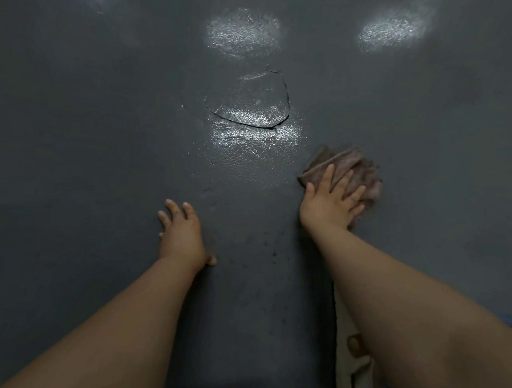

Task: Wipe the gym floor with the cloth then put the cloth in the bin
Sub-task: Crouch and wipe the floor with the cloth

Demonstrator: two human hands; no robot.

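The dark grey gym floor (pixel 103 124) fills the view, a cracked patch (pixel 254 103) glinting ahead; the right hand (pixel 329 204) presses the brownish cloth (pixel 361 173) flat with straight, spread fingers; the left hand (pixel 180 231) rests on the floor, fingers loosely spread, holding nothing.

A pale, cream-coloured shoe (pixel 353 364) sits at the lower right, partly hidden, with a brownish mark on its upper. Ahead of it a curved crack (pixel 253 121) outlines a lifted flake of coating (roughly shell-shaped). Bright light patches (pixel 243 32) glare further off, and dark specks (pixel 272 251) scatter nearer.
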